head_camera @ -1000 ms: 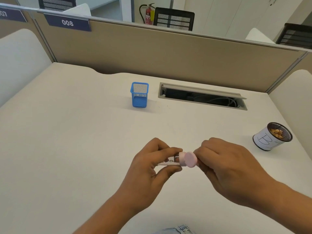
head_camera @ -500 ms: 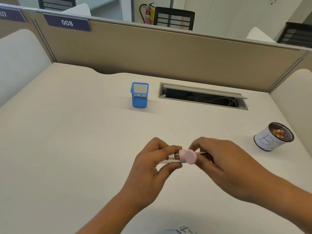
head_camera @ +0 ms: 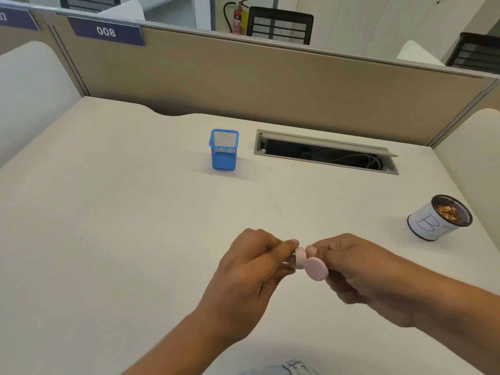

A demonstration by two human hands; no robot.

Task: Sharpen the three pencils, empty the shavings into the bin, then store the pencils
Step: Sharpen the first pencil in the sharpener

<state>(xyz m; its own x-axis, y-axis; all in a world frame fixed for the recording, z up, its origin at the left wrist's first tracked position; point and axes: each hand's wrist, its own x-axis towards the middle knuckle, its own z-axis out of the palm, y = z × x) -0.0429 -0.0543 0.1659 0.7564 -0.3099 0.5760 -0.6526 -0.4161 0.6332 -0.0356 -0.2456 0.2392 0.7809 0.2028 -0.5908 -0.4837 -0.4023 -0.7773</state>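
Observation:
My left hand (head_camera: 247, 270) pinches the pink sharpener body (head_camera: 300, 257) low in the middle of the desk. My right hand (head_camera: 359, 266) holds a round pink sharpener lid (head_camera: 316, 269), tilted and just apart from the body. A pale thin object shows under my left fingers; I cannot tell whether it is a pencil. The blue mesh pencil holder (head_camera: 224, 151) stands at the back centre with nothing showing inside it. The white bin (head_camera: 424, 224), marked with hand-drawn letters, sits at the right with brown shavings inside.
An open cable hatch (head_camera: 324, 151) with wires lies behind, right of the holder. A beige partition (head_camera: 270, 85) closes the desk's far side, and padded white screens flank both sides. The desk's front edge is near my lap.
The single pink round piece between my hands has split in two: my right hand has drawn the lid off to the right and tilted it, while my left hand keeps the body.

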